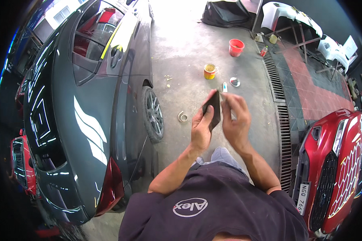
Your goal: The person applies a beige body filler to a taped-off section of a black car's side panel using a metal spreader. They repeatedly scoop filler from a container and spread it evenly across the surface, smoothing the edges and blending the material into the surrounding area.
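In front of my body, my left hand [203, 126] grips a thin, dark, flat piece like a sheet of sandpaper [215, 114], its thumb pressed on the near face. The sheet stands on edge, tilted. Close to its right side is my right hand [236, 119], fingers bent and smeared by motion. Whether it touches the sheet or holds anything is unclear. Beyond the hands, on the concrete floor, stand an open yellow can [209, 72], a small white tube [225, 87] and a round lid with dark matter on it [234, 82].
A dark grey car [88, 108] stands close on my left, its rear wheel [153, 113] nearby. A tape roll [182, 116] lies beside the wheel. Right are a drain grate [284, 132] and a red car [329, 172]. Farther off are a red bucket [236, 48] and white bumpers [291, 18] on stands.
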